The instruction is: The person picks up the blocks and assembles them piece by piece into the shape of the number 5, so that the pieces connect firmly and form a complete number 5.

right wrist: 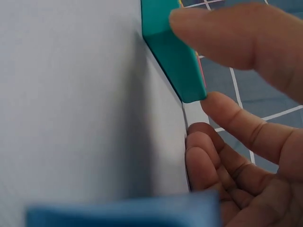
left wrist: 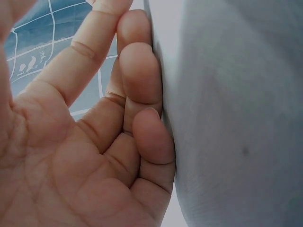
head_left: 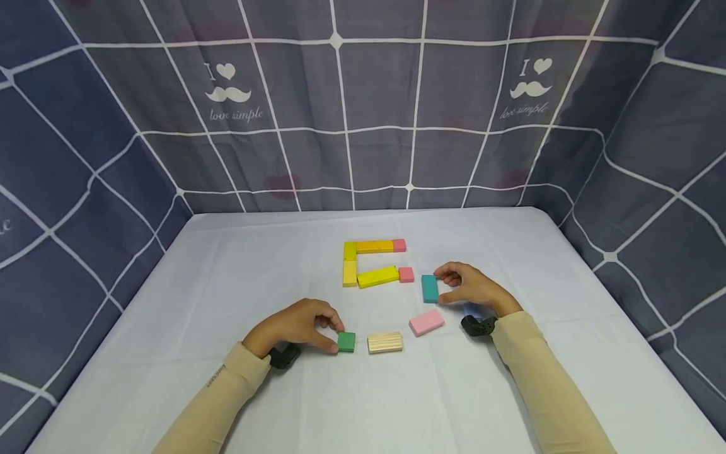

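Note:
On the white tabletop, my left hand [head_left: 306, 323] holds a small green block [head_left: 346, 342] at its left side between thumb and index finger. The left wrist view shows that hand's other fingers [left wrist: 142, 71] curled against the cloth; the green block is hidden there. My right hand [head_left: 473, 288] pinches a teal block [head_left: 429, 289] by its near and far ends. In the right wrist view, thumb and index finger touch the teal block [right wrist: 173, 61], which lies on the table. A pink block [head_left: 426, 322] and a ribbed, pale wooden block [head_left: 385, 342] lie between the hands.
Farther back, yellow blocks [head_left: 374, 246] and two small pink blocks [head_left: 406, 274] form an outline open on the right. Under my right wrist lies a blue block [head_left: 472, 310], blurred in the right wrist view. Grey gridded cloth [head_left: 374, 157] walls the table's back and sides.

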Demonstrator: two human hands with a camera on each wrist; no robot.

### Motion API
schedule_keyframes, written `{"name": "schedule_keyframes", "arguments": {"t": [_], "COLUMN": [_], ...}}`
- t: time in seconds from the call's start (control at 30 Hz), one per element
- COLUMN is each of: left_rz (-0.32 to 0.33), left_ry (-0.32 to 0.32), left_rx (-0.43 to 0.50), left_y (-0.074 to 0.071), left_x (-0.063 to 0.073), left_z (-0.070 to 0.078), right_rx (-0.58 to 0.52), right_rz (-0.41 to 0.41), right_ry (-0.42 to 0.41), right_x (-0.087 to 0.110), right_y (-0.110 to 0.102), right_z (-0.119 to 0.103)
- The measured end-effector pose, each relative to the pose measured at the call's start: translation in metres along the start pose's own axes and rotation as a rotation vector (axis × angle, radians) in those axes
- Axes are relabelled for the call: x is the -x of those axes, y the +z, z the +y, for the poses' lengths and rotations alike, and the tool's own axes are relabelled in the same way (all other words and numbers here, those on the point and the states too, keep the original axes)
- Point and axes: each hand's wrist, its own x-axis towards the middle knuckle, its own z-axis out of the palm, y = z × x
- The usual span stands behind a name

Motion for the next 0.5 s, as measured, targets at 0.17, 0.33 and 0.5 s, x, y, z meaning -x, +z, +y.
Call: {"name": "schedule_keyframes", "arguments": {"t": [0.17, 0.33, 0.5], "left_rz": [-0.002, -0.006, -0.003], "left_ry": [-0.001, 0.005, 0.008], "left_rx": [-0.001, 0.006, 0.008], "left_y": [-0.0012, -0.0010, 0.0000], "left_x": [-0.0007, -0.0008, -0.0007], "left_z": [-0.0017, -0.0025, -0.0025], "right_rx": [0.026, 0.033, 0.060], "right_rz": [-0.006, -0.019, -0.030], "right_ry": [-0.017, -0.023, -0.039], "right_x": [0.0004, 0.0020, 0.0026], "right_y": [0.0018, 0.0037, 0.0050], "right_z": [-0.0020, -0.0041, -0.0062]}}
